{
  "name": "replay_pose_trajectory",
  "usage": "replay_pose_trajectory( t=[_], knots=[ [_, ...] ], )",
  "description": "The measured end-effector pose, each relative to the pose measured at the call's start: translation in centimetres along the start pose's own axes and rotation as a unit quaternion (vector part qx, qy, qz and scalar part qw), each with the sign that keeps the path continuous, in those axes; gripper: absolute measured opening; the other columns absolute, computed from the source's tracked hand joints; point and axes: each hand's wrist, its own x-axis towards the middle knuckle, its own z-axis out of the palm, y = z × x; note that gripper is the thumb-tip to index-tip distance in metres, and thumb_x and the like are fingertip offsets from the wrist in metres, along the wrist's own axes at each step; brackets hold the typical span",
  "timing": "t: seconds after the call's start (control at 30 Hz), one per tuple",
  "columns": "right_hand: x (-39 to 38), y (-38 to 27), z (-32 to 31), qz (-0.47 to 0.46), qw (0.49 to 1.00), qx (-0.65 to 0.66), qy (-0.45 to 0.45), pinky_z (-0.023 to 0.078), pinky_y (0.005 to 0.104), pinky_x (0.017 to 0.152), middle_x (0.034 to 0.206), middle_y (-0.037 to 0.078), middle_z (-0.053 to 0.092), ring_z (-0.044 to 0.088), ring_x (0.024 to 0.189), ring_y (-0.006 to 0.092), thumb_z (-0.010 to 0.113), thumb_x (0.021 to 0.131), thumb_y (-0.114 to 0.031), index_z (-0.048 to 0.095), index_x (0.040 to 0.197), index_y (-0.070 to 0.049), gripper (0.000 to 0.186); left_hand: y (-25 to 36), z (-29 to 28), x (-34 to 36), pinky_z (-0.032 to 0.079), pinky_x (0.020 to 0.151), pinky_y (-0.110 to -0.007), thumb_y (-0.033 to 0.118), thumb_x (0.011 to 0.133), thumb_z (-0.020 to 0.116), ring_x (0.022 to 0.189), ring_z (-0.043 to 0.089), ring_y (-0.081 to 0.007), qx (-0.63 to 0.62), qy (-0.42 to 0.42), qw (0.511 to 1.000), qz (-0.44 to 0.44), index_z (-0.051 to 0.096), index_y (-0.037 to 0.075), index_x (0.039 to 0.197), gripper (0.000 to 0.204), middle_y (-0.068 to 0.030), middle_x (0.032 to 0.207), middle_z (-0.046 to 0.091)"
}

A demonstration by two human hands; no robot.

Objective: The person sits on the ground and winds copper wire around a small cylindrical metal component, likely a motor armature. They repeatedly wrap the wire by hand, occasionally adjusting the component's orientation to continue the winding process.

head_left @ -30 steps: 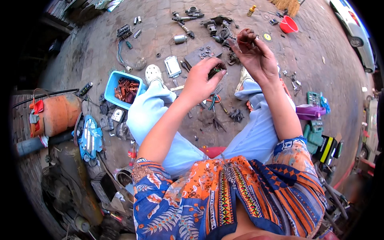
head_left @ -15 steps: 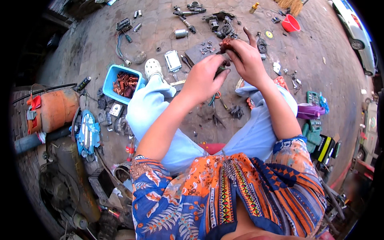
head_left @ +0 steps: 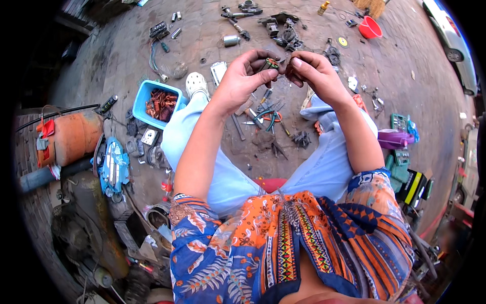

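Note:
My left hand (head_left: 248,78) is closed round a small motor part (head_left: 272,63) with a dark body, a green rim and copper-coloured wire at its end. Close to that part, on its right, my right hand (head_left: 316,76) has its fingers curled and pinched together. What they hold, if anything, I cannot make out. Both hands are raised above the ground in front of my knees. Between my legs lie pliers with orange-and-teal handles (head_left: 273,117), a dark metal bar (head_left: 238,126) and other hand tools.
A blue bin (head_left: 140,104) of copper scraps (head_left: 161,105) stands by my left leg. Dark metal parts (head_left: 287,33) and a silver cylinder (head_left: 231,40) lie ahead. Farther right are a red bucket (head_left: 370,28) and a parked car (head_left: 453,43). An orange gas cylinder (head_left: 76,139) lies at left.
Copper wire showed at my right fingers before; now it shows at the end of the part in my left hand. My left hand has risen, and my right hand has come down and curled.

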Motion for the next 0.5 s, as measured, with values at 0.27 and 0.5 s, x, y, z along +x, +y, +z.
replay_pose_trajectory(
  t=[0.27,0.5],
  knots=[
    [0.1,0.2,-1.1,-0.028,0.997,-0.072,0.007,0.039,0.0221,0.059,0.068,-0.002,0.052,0.045,0.062,0.0056,0.051,0.094,-0.026,0.057,0.084,-0.001,0.028,-1.0,0.7,1.6,0.048,0.068,-0.035,0.012,0.076,0.070,0.081,0.062,-0.0287,0.388,0.101,0.907,0.129,0.049,0.001,0.108,0.040,-0.0159,0.092,0.063],
    [0.6,0.7,0.2,-0.025,0.999,-0.020,0.029,0.040,0.0222,0.057,0.067,-0.002,0.051,0.046,0.061,0.0054,0.052,0.094,-0.027,0.058,0.083,-0.001,0.028,-0.4,0.9,1.1,0.048,0.069,-0.037,0.013,0.073,0.072,0.081,0.062,-0.0310,0.525,0.147,0.826,0.141,0.050,0.002,0.100,0.036,-0.0156,0.088,0.062]
  ],
)
